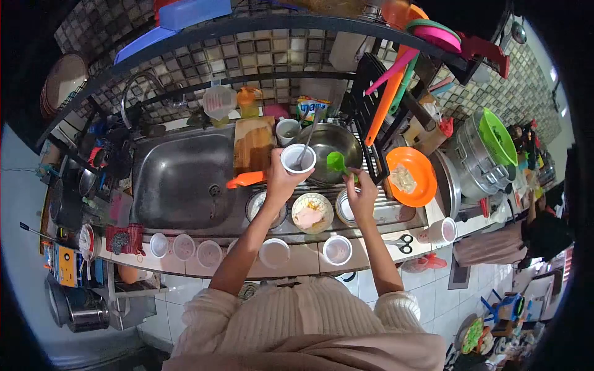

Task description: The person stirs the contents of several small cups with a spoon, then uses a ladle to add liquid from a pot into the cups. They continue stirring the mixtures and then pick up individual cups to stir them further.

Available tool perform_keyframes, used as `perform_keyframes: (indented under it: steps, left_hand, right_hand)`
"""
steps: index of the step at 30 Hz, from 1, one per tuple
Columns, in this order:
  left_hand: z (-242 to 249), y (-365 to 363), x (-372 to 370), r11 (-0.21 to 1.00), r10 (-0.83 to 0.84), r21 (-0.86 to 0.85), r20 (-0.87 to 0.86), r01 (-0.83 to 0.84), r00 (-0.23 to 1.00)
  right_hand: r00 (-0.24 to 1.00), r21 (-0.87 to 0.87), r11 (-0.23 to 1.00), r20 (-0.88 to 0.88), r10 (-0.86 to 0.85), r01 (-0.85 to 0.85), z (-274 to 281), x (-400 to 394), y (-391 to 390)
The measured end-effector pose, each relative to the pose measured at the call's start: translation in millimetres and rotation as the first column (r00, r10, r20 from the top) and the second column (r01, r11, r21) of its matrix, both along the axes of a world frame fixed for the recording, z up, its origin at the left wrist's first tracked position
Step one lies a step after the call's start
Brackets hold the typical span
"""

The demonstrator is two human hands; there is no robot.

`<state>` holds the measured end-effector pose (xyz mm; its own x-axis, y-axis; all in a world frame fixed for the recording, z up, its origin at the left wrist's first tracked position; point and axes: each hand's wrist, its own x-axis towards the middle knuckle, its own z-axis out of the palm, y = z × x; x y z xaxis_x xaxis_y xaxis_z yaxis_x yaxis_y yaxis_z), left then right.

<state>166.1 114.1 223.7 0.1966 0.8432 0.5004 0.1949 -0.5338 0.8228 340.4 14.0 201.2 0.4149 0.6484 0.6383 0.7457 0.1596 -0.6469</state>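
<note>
Left hand point(284, 180): fingers wrapped around a white cup point(287, 158), mouth facing up to the camera. A metal spoon point(306, 148) stands tilted in the cup, its handle rising beyond the rim, away from the person. Depth of the cup's contents: cannot tell.

Right hand point(362, 196): fingers narrow, pinched on the handle of a green scoop point(335, 161). Scoop head lies to the left of these fingers, overlapping the near part of a metal pot point(348, 138); whether it touches the pot, cannot tell.

Beyond the left fingers: a mug point(283, 133), close by. To their left: a wooden cutting board point(252, 143) and, nearer the person, an orange handle point(246, 179). Farther left: the sink point(167, 182).

Nearer the person than both sets of fingers, and between them: a bowl point(328, 216) with pale powder, some yellow and a pinkish portion. A second bowl point(250, 203) is partly behind the left forearm; a third point(340, 199) sits just left of the right fingers, partly covered by that hand.

Right of the right fingers: an orange plate point(426, 193) carrying pale food point(403, 179). Below and right of them: scissors point(405, 243) on the counter point(303, 266), where several plastic cups point(275, 253) line the near edge.
</note>
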Motion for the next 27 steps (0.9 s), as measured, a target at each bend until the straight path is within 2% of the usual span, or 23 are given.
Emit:
perform_keyframes:
  steps: [1,2,4,5,6,8,9,17,19,20,22,24,25,27]
  left_hand:
    - [-2,1,-1,0.998,-0.023,-0.054,0.018,0.024,1.000]
    - [-3,2,-1,0.993,-0.046,-0.105,0.037,0.050,0.998]
    - [-2,2,-3,0.996,-0.038,-0.086,0.011,0.039,0.999]
    - [-2,1,-3,0.997,-0.030,-0.068,-0.014,0.029,0.999]
    - [-2,1,-4,0.997,-0.031,-0.068,-0.013,0.030,0.999]
    - [0,1,-3,0.997,-0.074,0.039,0.027,0.073,0.997]
    - [0,1,-3,0.997,-0.070,0.035,0.022,0.070,0.997]
    - [-4,-5,-3,0.977,-0.123,-0.173,0.035,0.128,0.992]
    - [-7,-8,-4,0.976,-0.132,-0.177,-0.006,0.129,0.991]
    - [-8,-7,-4,0.976,-0.136,-0.176,-0.045,0.126,0.990]
    - [-11,-8,-3,0.967,-0.169,-0.196,-0.014,0.163,0.985]
    - [-9,-9,1,0.923,-0.204,-0.333,0.000,0.192,0.979]
    - [-15,-7,4,0.953,-0.177,-0.262,-0.074,0.152,0.981]
    - [-15,-8,6,0.962,-0.169,-0.234,-0.103,0.141,0.980]
  right_hand:
    - [0.970,0.052,0.999,-0.240,0.026,-0.013,-4,-3,5]
    - [0.970,0.052,0.999,-0.241,0.026,-0.014,-5,-2,6]
    - [0.820,0.123,0.992,-0.565,0.086,-0.019,-3,0,8]
    - [0.832,0.027,1.000,-0.554,0.008,0.008,-9,8,7]
    - [0.833,0.027,1.000,-0.554,0.008,0.008,-6,7,6]
    - [0.706,0.157,0.986,-0.692,0.151,-0.058,4,7,6]
    - [0.671,0.174,0.984,-0.724,0.161,-0.048,14,4,5]
    - [0.646,0.252,0.968,-0.737,0.196,-0.006,44,8,-4]
    - [0.730,0.206,0.978,-0.674,0.113,0.039,54,6,-8]
    - [0.732,0.208,0.977,-0.672,0.114,0.038,61,5,-9]
    - [0.751,0.223,0.973,-0.652,0.108,0.054,73,0,-14]
    - [0.765,0.252,0.967,-0.631,0.127,0.047,82,-3,-13]
    - [0.776,0.276,0.960,-0.615,0.143,0.041,84,-6,-14]
    - [0.790,0.283,0.959,-0.590,0.168,0.008,91,-14,-18]
